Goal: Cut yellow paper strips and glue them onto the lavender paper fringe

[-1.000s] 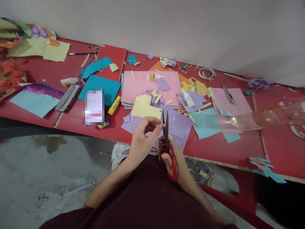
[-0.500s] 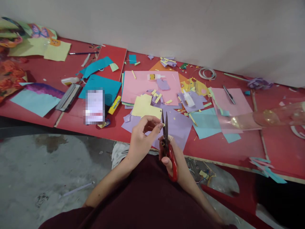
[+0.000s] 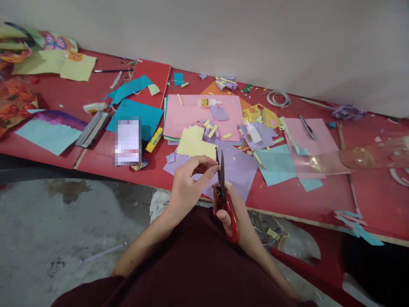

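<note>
My right hand (image 3: 234, 209) is wrapped round the red handles of a pair of scissors (image 3: 222, 172), blades pointing up and slightly parted. At the blades, my left hand (image 3: 188, 181) pinches a tiny pale yellow scrap of paper between thumb and fingertips; most of the scrap is hidden. Just beyond the hands, a yellow sheet of paper (image 3: 191, 142) with a cut-out corner overlaps a purple sheet of paper (image 3: 239, 166). Small yellow strips (image 3: 212, 131) lie behind it.
Glue bottles (image 3: 254, 133) stand or lie among pink, purple and blue papers on the red table (image 3: 153, 172). To the left are a phone-like blurred rectangle (image 3: 128, 140), a yellow box (image 3: 154, 140) and a stapler-like grey bar (image 3: 92, 129). A clear bottle (image 3: 361, 157) lies at the right.
The scissor blades have come slightly closer together at my left fingertips, and less of the yellow scrap shows. My left wrist has shifted a little; the table things stay put.
</note>
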Demonstrator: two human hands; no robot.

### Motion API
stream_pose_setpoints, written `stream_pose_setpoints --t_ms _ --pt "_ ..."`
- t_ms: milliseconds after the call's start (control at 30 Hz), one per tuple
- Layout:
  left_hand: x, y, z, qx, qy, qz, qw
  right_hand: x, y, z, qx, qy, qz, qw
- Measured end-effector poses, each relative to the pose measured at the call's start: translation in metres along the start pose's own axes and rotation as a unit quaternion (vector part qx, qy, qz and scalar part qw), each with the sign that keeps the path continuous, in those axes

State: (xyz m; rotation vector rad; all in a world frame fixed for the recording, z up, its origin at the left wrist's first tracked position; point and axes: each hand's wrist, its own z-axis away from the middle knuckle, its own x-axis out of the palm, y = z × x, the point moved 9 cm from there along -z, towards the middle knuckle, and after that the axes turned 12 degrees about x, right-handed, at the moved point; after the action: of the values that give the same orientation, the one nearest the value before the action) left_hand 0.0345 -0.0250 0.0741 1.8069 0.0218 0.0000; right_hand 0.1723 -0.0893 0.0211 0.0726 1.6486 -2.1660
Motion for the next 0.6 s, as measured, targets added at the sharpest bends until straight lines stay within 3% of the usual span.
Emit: stream_pose_setpoints --t_ms 600 --pt "0.0005 -0.0027 -0.0002 -0.01 -0.013 0.004 1.0 -0.0003 -0.0038 0.0 -0.016 0.01 0.004 1.0"
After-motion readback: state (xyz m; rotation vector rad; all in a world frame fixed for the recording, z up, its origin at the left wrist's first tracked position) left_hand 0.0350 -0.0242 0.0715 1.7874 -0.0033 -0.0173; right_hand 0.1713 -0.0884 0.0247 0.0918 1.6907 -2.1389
